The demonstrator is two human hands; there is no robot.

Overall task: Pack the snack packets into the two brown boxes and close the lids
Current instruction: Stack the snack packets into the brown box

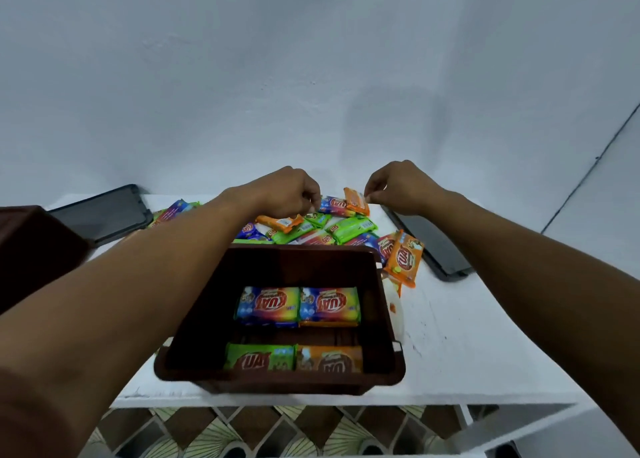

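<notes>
Both hands are stretched out to the upper middle of the frame, over a pile of packets (311, 229) heaped on a white table (467, 336). Thumb and fingertips of the right hand (398, 187) pinch one corner of an orange packet (356, 201), which is lifted on edge above the heap and tilted, its long side running from upper left to lower right. Just left of it, the left hand (294, 194) has its fingers curled down into the pile. The fingertips are hidden among the wrappers, so I cannot tell whether it grips anything.

Below the hands, in the lower middle of the frame and between the two forearms, sits the open brown box (207, 302). Four packets show inside, all flat with their long sides running left to right: two blue ones side by side in the upper row, a green one and an orange one in the lower row. An orange edge shows under the right blue one, so stacking seems to have begun.

The held packet lies above and slightly right of the box, so I judge it must travel down the frame and be turned flat and crosswise to match the rows. The right hand is the nearer one for that.

A second brown box (34, 243) is cut off at the left edge. Dark flat panels lie at the upper left (104, 215) and at the right (433, 243), possibly the lids.
</notes>
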